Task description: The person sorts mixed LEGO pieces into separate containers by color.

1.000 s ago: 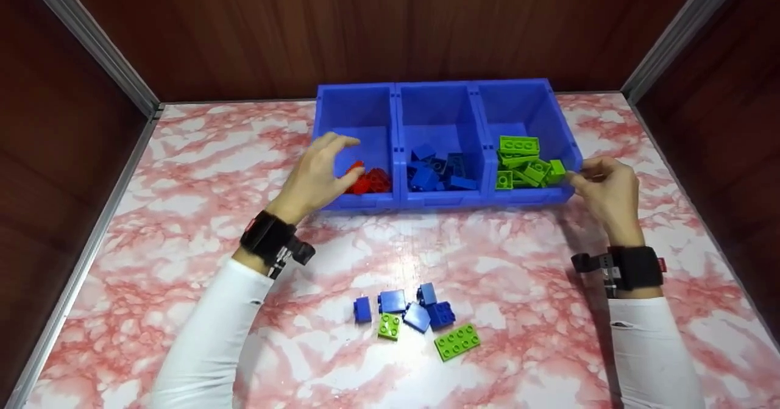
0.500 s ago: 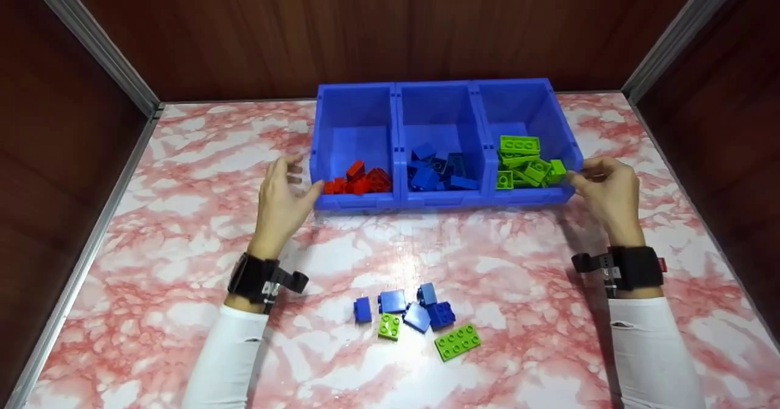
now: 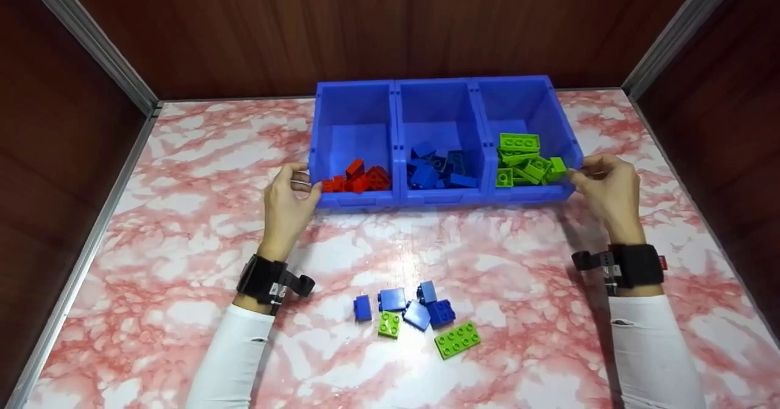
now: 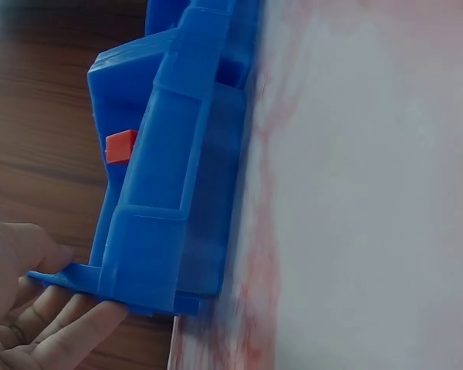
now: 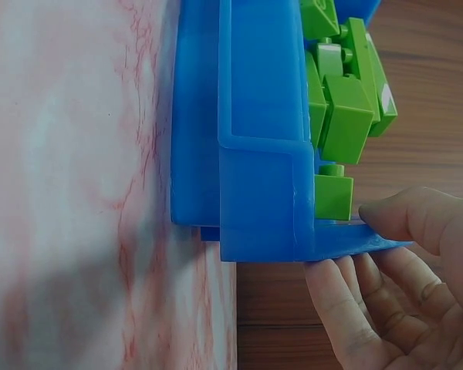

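Note:
A blue three-compartment storage bin (image 3: 439, 199) stands near the back of the marbled table. My left hand (image 3: 287, 205) grips its left side wall at the front corner, thumb inside and fingers outside. At the opposite corner my right hand (image 3: 608, 192) pinches the right wall the same way, thumb over the edge in the right wrist view. Red building bricks (image 3: 359, 180) lie in the left compartment. The middle one holds blue bricks (image 3: 425, 174), and green bricks (image 3: 529, 166) are piled in the right one.
On the table in front of the bin lie several loose blue bricks (image 3: 392, 300), a small green brick (image 3: 389, 325) and a longer green brick (image 3: 457, 340). A dark wooden panel (image 3: 390, 25) rises behind the bin, with side panels left and right.
My left hand has come out from over the red compartment, moved left and taken hold of the bin's left wall. My right hand has kept its hold on the right wall.

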A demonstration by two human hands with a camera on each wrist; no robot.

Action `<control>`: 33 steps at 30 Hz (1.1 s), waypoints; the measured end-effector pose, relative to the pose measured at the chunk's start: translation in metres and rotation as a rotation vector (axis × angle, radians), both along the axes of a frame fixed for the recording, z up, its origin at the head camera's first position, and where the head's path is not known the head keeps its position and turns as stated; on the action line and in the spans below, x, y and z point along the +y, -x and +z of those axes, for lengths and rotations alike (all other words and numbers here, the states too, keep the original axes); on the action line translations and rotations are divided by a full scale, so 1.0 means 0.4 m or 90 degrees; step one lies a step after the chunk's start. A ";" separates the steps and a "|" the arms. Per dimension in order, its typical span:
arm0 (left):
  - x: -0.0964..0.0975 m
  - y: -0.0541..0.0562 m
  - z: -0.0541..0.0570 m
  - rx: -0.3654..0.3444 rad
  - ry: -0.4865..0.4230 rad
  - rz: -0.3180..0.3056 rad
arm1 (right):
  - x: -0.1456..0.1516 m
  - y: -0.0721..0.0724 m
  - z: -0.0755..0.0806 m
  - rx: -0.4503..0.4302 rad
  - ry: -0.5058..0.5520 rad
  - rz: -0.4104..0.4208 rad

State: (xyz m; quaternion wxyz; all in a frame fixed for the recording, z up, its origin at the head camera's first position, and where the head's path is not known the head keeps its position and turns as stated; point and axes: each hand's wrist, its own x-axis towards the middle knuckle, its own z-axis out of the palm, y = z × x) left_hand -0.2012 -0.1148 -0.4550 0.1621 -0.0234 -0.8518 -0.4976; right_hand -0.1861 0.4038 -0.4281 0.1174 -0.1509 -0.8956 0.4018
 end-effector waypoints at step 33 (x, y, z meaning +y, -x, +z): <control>0.002 0.008 -0.006 0.007 0.001 0.000 | -0.365 -0.330 0.000 0.363 -0.280 0.837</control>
